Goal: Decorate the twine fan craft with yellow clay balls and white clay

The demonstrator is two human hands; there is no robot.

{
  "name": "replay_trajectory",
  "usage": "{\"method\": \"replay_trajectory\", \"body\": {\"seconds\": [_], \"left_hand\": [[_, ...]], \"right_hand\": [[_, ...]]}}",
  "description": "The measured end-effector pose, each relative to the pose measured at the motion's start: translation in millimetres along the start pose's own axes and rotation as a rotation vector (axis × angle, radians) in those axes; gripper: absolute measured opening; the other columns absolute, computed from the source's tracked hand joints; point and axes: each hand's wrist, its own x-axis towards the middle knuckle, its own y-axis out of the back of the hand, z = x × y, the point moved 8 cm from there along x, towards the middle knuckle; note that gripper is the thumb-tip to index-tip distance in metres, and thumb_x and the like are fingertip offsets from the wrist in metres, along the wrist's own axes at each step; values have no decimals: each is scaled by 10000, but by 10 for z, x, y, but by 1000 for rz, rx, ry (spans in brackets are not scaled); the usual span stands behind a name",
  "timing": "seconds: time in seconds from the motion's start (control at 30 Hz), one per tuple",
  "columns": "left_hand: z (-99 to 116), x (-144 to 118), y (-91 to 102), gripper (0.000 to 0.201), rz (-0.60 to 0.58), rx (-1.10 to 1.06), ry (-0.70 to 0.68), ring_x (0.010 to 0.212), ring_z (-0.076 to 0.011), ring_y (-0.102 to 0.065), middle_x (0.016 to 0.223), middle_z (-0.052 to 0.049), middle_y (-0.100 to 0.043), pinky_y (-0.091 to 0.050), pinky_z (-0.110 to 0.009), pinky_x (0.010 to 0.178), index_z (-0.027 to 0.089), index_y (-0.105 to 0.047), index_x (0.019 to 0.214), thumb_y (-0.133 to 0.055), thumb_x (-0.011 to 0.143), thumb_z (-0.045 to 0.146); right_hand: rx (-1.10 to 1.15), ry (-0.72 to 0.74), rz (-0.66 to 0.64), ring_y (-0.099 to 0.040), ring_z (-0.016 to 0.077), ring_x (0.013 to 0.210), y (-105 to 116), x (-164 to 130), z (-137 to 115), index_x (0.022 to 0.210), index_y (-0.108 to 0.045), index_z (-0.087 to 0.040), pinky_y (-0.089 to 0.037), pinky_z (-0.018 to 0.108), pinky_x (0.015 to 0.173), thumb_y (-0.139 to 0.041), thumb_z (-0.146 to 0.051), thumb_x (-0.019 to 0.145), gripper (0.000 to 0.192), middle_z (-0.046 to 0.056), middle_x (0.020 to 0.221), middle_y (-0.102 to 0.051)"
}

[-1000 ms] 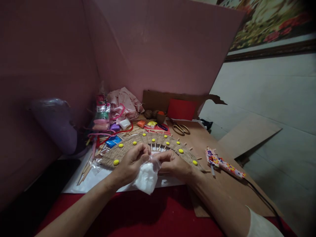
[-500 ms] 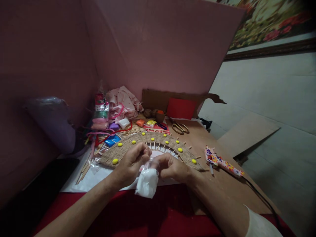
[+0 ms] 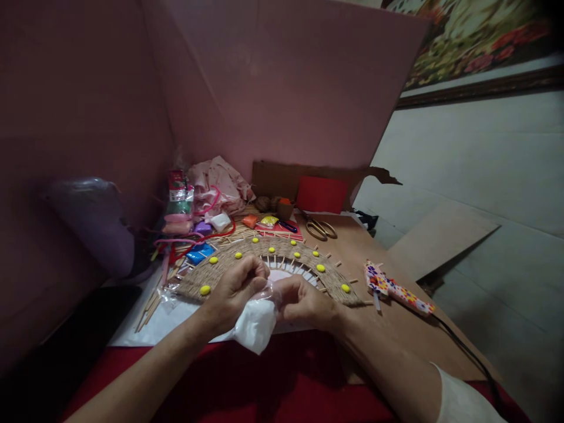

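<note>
A small clear plastic packet of white modelling clay point(image 3: 256, 325) hangs below my fingers, in front of the table edge. My left hand point(image 3: 241, 288) is closed, pinching the top of the packet's film. On the other side my right hand point(image 3: 304, 298) also pinches the film, its fingertips partly hidden behind the plastic. Beyond both hands lies an arch wrapped in brown twine point(image 3: 229, 265), with several yellow dots on it and thin sticks poking out from its edges. My hands hide part of the arch's inner side.
On the right a flower-patterned glue gun point(image 3: 396, 292) with a cord rests on a brown board point(image 3: 352, 241). Gold-handled scissors point(image 3: 321, 228) lie behind the arch. Further left are a blue clay packet point(image 3: 200, 253), several other packets, loose sticks point(image 3: 152, 305) and a pink cloth point(image 3: 220, 182).
The white clay packet has swung slightly to the left and tilted between my fingers. Both hands stay nearly in place, still gripping its film.
</note>
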Motion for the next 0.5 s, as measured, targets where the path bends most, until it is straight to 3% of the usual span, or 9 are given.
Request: {"method": "replay_trajectory", "body": {"seconds": [0.17, 0.33, 0.5], "left_hand": [[48, -11, -32, 191, -10, 25, 1, 675, -124, -414, 723, 1, -445, -354, -261, 605, 184, -418, 724, -496, 838, 316], [48, -9, -42, 207, -8, -4, -21, 648, -118, -395, 713, 6, -429, -347, -252, 579, 187, -408, 720, -485, 848, 330], [-18, 9, 10, 224, 19, -23, 3, 666, -118, -408, 734, 1, -446, -353, -247, 593, 179, -439, 747, -512, 852, 363]], "right_hand": [[-31, -55, -75, -548, 80, 661, -108, -14, 22, 816, -684, -131, -434, 206, 690, -812, -259, 597, 284, -14, 725, -616], [-83, -36, -29, -524, 82, 618, -83, 10, 22, 705, -643, -135, -432, 212, 646, -833, -315, 556, 301, -13, 693, -599], [-137, 38, -16, -511, 97, 663, -96, 35, -14, 756, -625, -140, -418, 227, 664, -788, -378, 622, 319, -9, 713, -564]]}}
